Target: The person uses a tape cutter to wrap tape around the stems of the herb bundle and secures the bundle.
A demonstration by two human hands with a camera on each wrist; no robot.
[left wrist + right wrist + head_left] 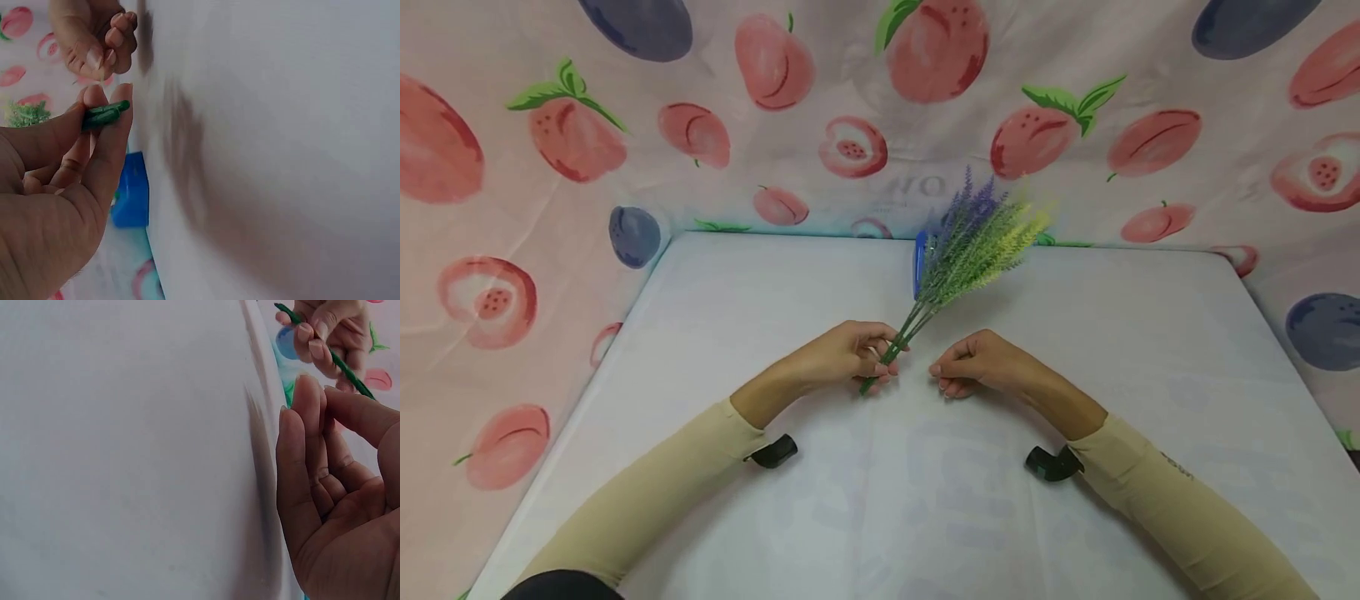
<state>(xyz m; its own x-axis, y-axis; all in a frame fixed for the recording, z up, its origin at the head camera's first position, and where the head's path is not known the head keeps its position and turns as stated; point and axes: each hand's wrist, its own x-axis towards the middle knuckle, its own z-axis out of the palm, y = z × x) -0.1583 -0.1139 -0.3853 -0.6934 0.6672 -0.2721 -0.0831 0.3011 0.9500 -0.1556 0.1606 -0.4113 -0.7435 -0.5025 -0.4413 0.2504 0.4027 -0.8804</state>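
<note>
The left hand (853, 354) pinches a bunch of green stems (915, 318) between thumb and fingers, near the bottom; the cut ends poke out just past the fingertips. The right hand (983, 367) is just beside, apart from the stems, its thumb drawn in against the fingertips. The gap there is narrow, and I cannot tell whether something thin is pinched in it. From the left fingers the stems slant away and to the right, spreading into flowers (988, 237), purple on the left and yellow-green on the right. Behind the flowers, partly covered by them, is a blue box (133, 194) on the white table (775, 287). Nearer the person, beige sleeves (655, 483) cover both forearms, and a peach-print cloth (700, 192) hangs beyond the table.
</note>
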